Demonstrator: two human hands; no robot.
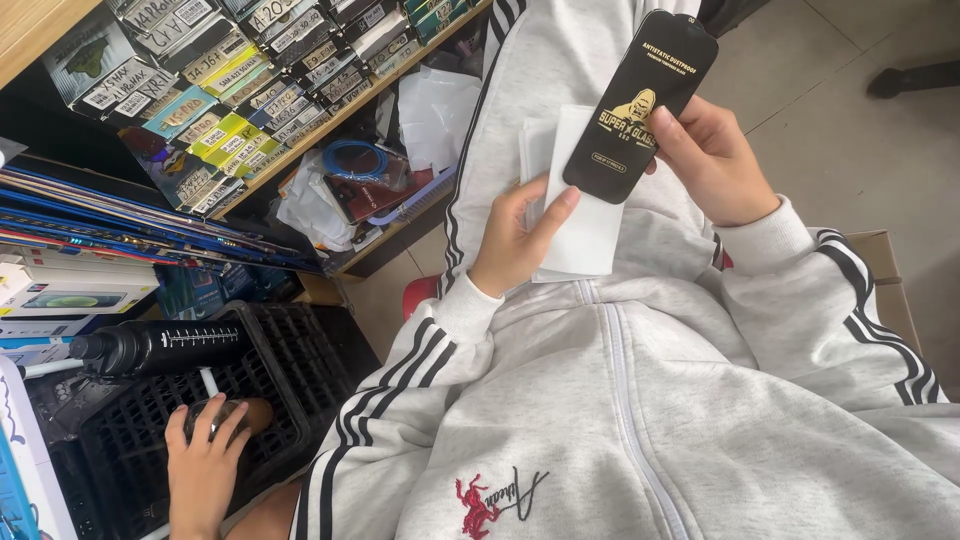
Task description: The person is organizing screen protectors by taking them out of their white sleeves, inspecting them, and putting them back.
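While its lower end overlaps the white sleeve and hides part of it, the black screen protector (640,100) stands tilted between the two hands, its upper corner nearly at the top edge of the view. The white sleeve (585,215) lies just behind and below the protector; how many white sheets are stacked there is hard to make out. The right hand (712,160) sits just right of the protector, fingers curled narrowly onto its right edge, pinching it. The left hand (515,235) sits below and left of the protector, closed on the white sleeve, with the thumb tip reaching up to touch the protector's lower left edge. Both hands come out of the cuffs of a grey striped sweatshirt (640,400), which fills the view below the protector and hides the lap.

Well to the lower left of the protector, another person's hand (205,465) rests on a small dark round thing I cannot identify, inside a black plastic crate (270,350); the arm is cut off by the bottom edge. A black bottle (160,348) lies across the crate. Far left of the protector, a wooden shelf (330,125) carries rows of small labelled boxes, partly cut off at the top.
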